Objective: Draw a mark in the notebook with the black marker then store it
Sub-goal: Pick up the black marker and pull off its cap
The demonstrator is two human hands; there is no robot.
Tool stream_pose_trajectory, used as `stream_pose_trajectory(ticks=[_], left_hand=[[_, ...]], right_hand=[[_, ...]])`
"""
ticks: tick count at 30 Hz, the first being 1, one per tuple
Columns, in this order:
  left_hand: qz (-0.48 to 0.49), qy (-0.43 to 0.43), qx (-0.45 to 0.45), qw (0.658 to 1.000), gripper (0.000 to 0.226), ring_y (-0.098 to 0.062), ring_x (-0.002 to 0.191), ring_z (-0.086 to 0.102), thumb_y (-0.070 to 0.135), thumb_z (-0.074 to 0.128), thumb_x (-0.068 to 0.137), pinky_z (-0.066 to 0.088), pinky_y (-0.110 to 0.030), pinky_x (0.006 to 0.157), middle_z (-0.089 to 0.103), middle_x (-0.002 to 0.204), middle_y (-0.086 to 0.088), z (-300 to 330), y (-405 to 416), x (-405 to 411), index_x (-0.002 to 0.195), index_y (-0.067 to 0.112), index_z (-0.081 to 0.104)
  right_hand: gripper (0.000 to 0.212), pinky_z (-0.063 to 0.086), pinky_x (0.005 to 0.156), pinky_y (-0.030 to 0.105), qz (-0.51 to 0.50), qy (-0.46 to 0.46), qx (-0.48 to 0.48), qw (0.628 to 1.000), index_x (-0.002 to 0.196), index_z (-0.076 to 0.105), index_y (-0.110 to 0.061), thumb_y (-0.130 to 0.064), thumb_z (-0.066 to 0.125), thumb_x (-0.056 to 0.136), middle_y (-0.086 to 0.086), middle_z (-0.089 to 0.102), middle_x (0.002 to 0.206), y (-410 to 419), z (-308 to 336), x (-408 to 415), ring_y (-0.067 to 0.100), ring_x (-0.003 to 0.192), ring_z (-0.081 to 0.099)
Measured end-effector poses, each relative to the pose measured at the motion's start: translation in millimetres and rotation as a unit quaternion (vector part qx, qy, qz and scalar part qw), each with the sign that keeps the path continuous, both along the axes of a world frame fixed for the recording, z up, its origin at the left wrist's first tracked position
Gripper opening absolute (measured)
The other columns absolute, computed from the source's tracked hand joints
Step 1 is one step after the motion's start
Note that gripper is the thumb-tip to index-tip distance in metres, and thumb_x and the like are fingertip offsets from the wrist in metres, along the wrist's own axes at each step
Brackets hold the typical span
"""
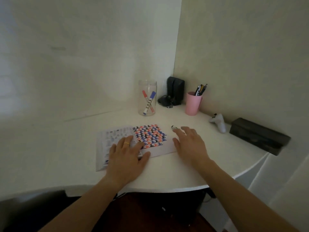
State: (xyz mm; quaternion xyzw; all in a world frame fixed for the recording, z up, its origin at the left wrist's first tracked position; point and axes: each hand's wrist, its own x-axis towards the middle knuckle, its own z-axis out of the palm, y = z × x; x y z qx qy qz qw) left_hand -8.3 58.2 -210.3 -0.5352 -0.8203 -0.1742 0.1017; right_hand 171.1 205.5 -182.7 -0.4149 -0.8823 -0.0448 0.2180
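Note:
An open notebook [155,149] lies on the white desk, its right page filled with rows of red, blue and black marks. My left hand [127,154] presses flat on the left page, fingers spread, a gold ring on one finger. The black marker [174,127] lies on the desk just right of the notebook; only its black-capped end shows. My right hand [189,142] hovers over the rest of it, fingers apart, and I cannot tell if they touch it. A clear jar [147,97] behind the notebook holds a red and a blue marker.
A pink cup [193,104] with several pens stands at the back right, beside a black speaker [174,90] with a coiled cable. A small white object [218,122] and a dark box [259,135] lie along the right wall. The desk's curved front edge [167,188] is near me.

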Motion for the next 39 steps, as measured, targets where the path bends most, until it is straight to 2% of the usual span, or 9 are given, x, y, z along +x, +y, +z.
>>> stream_pose_trajectory(ticks=[5, 11, 17, 20, 25, 27, 30, 34, 39], left_hand=[[0.014, 0.011, 0.003, 1.000, 0.060, -0.033, 0.142, 0.040, 0.072, 0.029, 0.087, 0.035, -0.055, 0.112, 0.045, 0.155, -0.008, -2.0, 2.8, -3.0, 0.134, 0.043, 0.054], [0.018, 0.015, -0.029, 0.999, 0.060, -0.033, 0.133, 0.049, 0.074, 0.033, 0.084, 0.043, -0.055, 0.101, 0.053, 0.147, -0.008, 5.9, 6.6, -7.0, 0.128, 0.041, 0.057], [-0.015, -0.056, -0.198, 0.979, 0.058, -0.030, 0.131, 0.037, 0.076, 0.049, 0.076, 0.041, -0.053, 0.103, 0.040, 0.138, -0.007, 53.1, 40.2, -32.6, 0.124, 0.043, 0.047], [-0.014, -0.107, -0.190, 0.976, 0.049, -0.023, 0.111, 0.051, 0.072, 0.058, 0.077, 0.044, -0.038, 0.087, 0.051, 0.115, -0.001, 69.4, 71.9, -56.3, 0.109, 0.036, 0.060], [0.007, -0.061, -0.018, 0.998, 0.040, -0.016, 0.086, 0.064, 0.066, 0.048, 0.088, 0.045, -0.033, 0.071, 0.071, 0.095, 0.007, 50.3, 106.8, -83.7, 0.099, 0.031, 0.066], [0.008, 0.042, 0.112, 0.993, 0.042, -0.012, 0.072, 0.065, 0.062, 0.040, 0.095, 0.046, -0.028, 0.061, 0.072, 0.081, 0.009, 39.0, 103.0, -87.0, 0.100, 0.030, 0.066], [-0.034, 0.022, 0.249, 0.968, 0.044, -0.006, 0.060, 0.059, 0.062, 0.036, 0.097, 0.036, -0.020, 0.053, 0.068, 0.074, 0.013, 45.1, 98.8, -89.6, 0.103, 0.030, 0.065], [-0.146, -0.002, 0.194, 0.970, 0.050, -0.002, 0.072, 0.062, 0.073, 0.043, 0.088, 0.046, -0.018, 0.063, 0.066, 0.096, 0.021, 43.2, 101.8, -86.1, 0.119, 0.037, 0.059], [-0.231, -0.004, 0.191, 0.954, 0.027, -0.005, 0.073, 0.064, 0.049, 0.064, 0.090, 0.056, -0.025, 0.070, 0.072, 0.095, 0.013, 38.2, 107.0, -86.2, 0.107, 0.028, 0.070]], right_hand=[[0.042, 0.047, 0.087, 0.041, -0.055, -0.168, 0.011, 0.984, 0.141, 0.049, -0.020, -0.015, 0.040, 0.100, 0.012, 0.055, 0.131, 29.3, 1.7, -15.7, 0.032, 0.114, 0.056], [0.048, 0.048, 0.085, 0.036, -0.002, -0.193, 0.045, 0.980, 0.145, 0.045, -0.015, -0.013, 0.055, 0.098, 0.011, 0.057, 0.128, 29.4, 13.7, -41.2, 0.028, 0.113, 0.056], [0.049, 0.054, 0.079, 0.031, 0.103, 0.113, 0.048, 0.987, 0.138, 0.056, -0.021, -0.001, 0.059, 0.094, 0.001, 0.066, 0.116, 44.7, 36.3, -68.9, 0.018, 0.094, 0.060], [0.049, 0.057, 0.081, 0.021, 0.157, 0.344, -0.183, 0.908, 0.137, 0.060, -0.021, 0.000, 0.064, 0.092, -0.004, 0.068, 0.113, 60.5, 42.5, -85.0, 0.012, 0.096, 0.066], [0.025, 0.060, 0.080, 0.027, 0.171, 0.535, -0.505, 0.656, 0.111, 0.074, -0.011, 0.001, 0.066, 0.091, 0.004, 0.076, 0.095, 69.4, 21.5, -91.3, 0.015, 0.087, 0.075], [0.014, 0.057, 0.072, 0.026, 0.151, 0.533, -0.526, 0.645, 0.103, 0.076, -0.008, -0.009, 0.072, 0.089, 0.003, 0.074, 0.082, 74.5, 8.3, -91.2, 0.015, 0.075, 0.072], [0.007, 0.044, 0.056, 0.027, 0.160, 0.516, -0.532, 0.651, 0.092, 0.073, -0.009, -0.015, 0.073, 0.089, 0.003, 0.060, 0.067, 80.6, 1.5, -91.4, 0.015, 0.060, 0.053], [0.011, 0.051, 0.060, 0.026, 0.194, 0.524, -0.534, 0.634, 0.095, 0.074, -0.004, -0.011, 0.073, 0.086, 0.008, 0.067, 0.071, 80.0, 5.4, -90.9, 0.016, 0.063, 0.062], [0.021, 0.054, 0.071, 0.031, 0.221, 0.517, -0.543, 0.624, 0.103, 0.078, 0.000, -0.010, 0.073, 0.085, 0.012, 0.070, 0.074, 78.5, 1.4, -93.3, 0.019, 0.068, 0.065]])
